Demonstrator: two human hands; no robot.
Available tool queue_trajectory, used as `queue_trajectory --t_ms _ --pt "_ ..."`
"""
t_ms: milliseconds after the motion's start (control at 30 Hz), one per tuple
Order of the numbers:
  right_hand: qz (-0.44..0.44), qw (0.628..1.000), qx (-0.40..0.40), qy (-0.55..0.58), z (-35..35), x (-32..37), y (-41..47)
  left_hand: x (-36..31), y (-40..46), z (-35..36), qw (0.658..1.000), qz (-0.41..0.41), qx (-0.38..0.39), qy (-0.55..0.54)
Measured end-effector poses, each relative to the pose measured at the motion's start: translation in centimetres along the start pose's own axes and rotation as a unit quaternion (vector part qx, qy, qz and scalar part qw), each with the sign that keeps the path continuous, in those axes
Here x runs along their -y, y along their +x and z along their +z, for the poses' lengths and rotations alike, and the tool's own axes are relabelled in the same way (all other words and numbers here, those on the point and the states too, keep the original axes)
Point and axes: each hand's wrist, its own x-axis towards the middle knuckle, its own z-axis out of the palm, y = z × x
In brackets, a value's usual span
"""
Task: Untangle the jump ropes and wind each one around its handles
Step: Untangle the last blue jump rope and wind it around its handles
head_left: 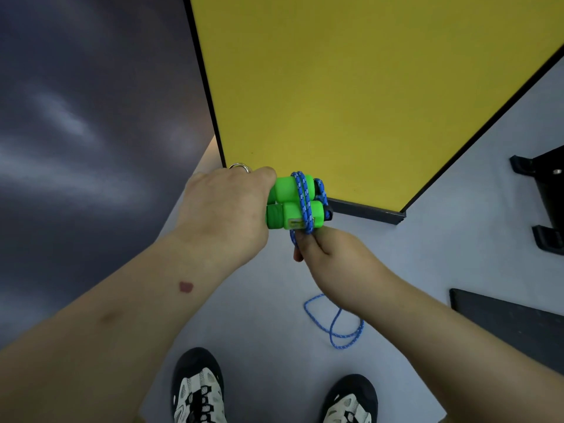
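- The left hand (225,209) has a closed grip around two green handles (293,203), held side by side near the yellow desk (351,87).
- The right hand (323,254) pinches the blue rope (305,196) just below the handles, where it is wound.
- Loose rope hangs toward the floor (274,300).

Dim, even light; blurred left side, wide-angle edge distortion.

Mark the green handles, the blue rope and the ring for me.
green handles (288,206): head view, on the lower handle's side, left of the wraps.
blue rope (335,326): head view, on the slack loop hanging below the right forearm.
ring (241,167): head view, on the band atop a left-hand finger.
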Motion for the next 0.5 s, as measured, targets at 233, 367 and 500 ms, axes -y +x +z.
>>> queue_trajectory --t_ms 233,367,500 --pt "-0.046 0.985 0.021 -0.162 -3.2 3.2 -2.6 0.0 0.0 0.2 1.000 -0.014 0.001 0.017" --pt "-0.063 0.982 0.038 -0.177 -6.6 5.2 -2.4 -0.2 -0.1 0.4 1.000 -0.002 0.002 0.016" --pt "-0.086 0.991 0.013 -0.105 -9.7 5.7 -0.5 -0.5 -0.1 0.3 1.000 0.014 0.002 0.011"
